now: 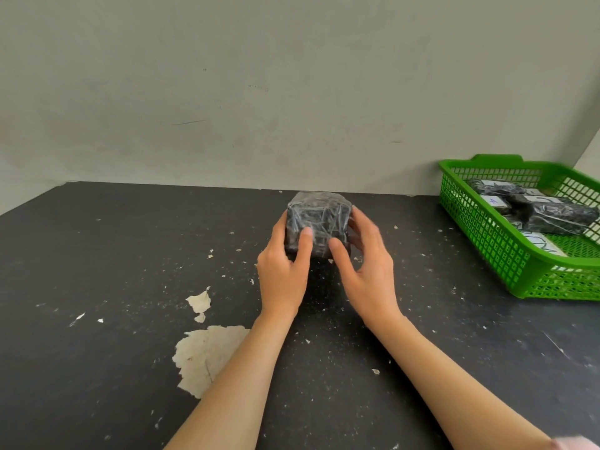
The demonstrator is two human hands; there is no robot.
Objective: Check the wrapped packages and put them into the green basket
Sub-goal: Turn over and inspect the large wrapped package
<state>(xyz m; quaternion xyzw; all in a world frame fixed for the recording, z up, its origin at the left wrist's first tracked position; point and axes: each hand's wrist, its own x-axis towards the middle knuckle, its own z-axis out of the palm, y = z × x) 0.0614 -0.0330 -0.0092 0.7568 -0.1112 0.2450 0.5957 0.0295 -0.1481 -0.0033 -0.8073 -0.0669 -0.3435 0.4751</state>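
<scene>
A wrapped package, a dark block under crinkled clear film, sits between the two hands above the middle of the table. The left hand grips its left side, thumb laid across the near face and the other fingers curled round behind, out of sight. The right hand holds the opposite side, its thumb pressed low on the near face just beside the left thumb, its fingers bent round the right edge and somewhat blurred. Whether the block rests on the table or hangs just clear of it cannot be told; a dark shadow lies under it, towards the wrists

Well off to the right of the right hand, and a little farther away, stands the green basket, a slotted plastic tray against the wall. In it lie several other dark film-wrapped bundles, some with white labels, piled across one another

Nearer than the left hand and to its left, pale peeled patches break the black tabletop, with small flecks scattered all about. A strip of pink sleeve shows at the right forearm's end
</scene>
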